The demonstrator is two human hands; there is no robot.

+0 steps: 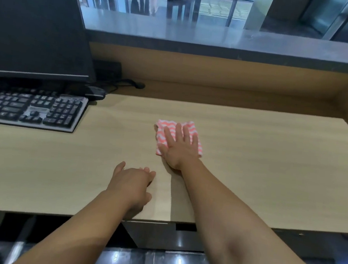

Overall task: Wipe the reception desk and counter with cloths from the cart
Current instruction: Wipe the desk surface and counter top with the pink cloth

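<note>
Right hand point(180, 147): fingers straight and spread, pressing flat on folded pink-and-white zigzag cloth point(164, 128). Cloth lies under the palm on light wood-grain desk point(262, 163). Left hand point(132, 183): relaxed, resting on desk, holding nothing, just nearer than the right. Black keyboard point(28, 108) well left of it.

cloth point(162, 130) mid desk point(262, 163) | keyboard point(28, 107) left | counter point(201, 34) behind
</note>
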